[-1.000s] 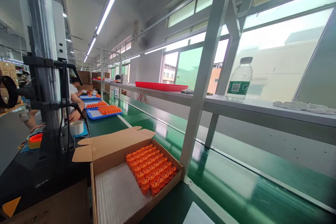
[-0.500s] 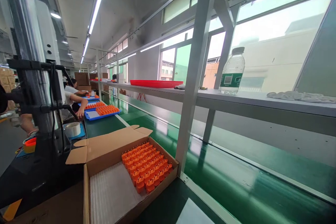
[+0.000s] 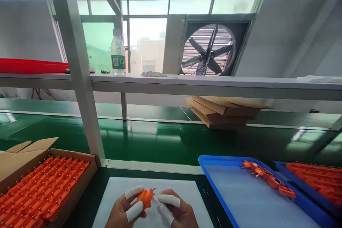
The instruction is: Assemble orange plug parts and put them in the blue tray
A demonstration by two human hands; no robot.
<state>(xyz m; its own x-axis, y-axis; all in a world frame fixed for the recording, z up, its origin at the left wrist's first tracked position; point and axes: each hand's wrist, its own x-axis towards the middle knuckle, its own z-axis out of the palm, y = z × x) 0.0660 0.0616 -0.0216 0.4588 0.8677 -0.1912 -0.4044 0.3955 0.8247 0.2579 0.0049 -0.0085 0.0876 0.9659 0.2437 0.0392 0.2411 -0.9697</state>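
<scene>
My left hand [image 3: 126, 209], with white finger cots on its fingertips, pinches an orange plug [image 3: 145, 198] whose metal pins point to the upper right. Close beside the plug is my right hand [image 3: 178, 209], also in white finger cots. Its thumb and finger are drawn together near the pins; something whitish and blurred shows there, too unclear to name. Below both hands lies a white sheet [image 3: 117, 192]. To the left an open cardboard box [image 3: 88, 171] holds rows of orange plugs [image 3: 50, 185]. At the right, a blue tray [image 3: 221, 188] has several orange plugs [image 3: 269, 178] along its far side.
A second blue tray [image 3: 283, 166] of orange pieces stands at far right. A grey post [image 3: 80, 78] rises beside the box to a shelf [image 3: 203, 84] with a water bottle [image 3: 118, 53] and red tray [image 3: 32, 66]. Flattened cartons [image 3: 224, 112] lie on the green surface behind.
The view has swung to the right, from the press and the box to the white sheet and blue trays. Both my hands have come into view, the left with an orange plug.
</scene>
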